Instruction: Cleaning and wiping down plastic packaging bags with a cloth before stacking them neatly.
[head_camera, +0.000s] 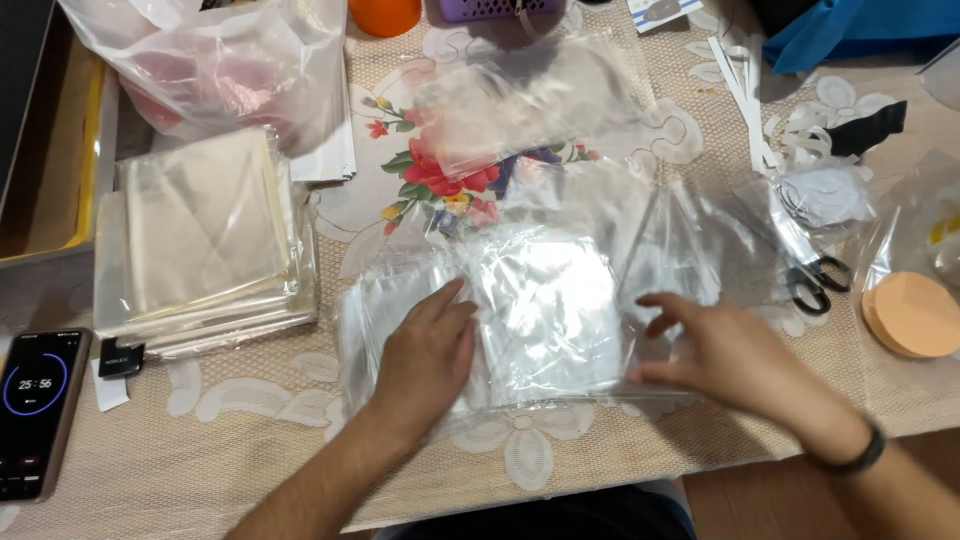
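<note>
Head camera looks steeply down, close over table.

clear plastic bag under my hands: thin, glossy, roughly square, lying flat on the tablecloth close to the near table edge. strong white glare across its middle; floral cloth pattern shows faintly through it. edges wrinkled, near edge lifting slightly off the cloth. it sits on top of a loose spread of more clear plastic bags that overlap each other and run away from me toward the far side of the table, crumpled and partly raised there. my left hand lies flat on the bag's left part; my right hand touches its right edge with fingertips, fingers spread.
</note>
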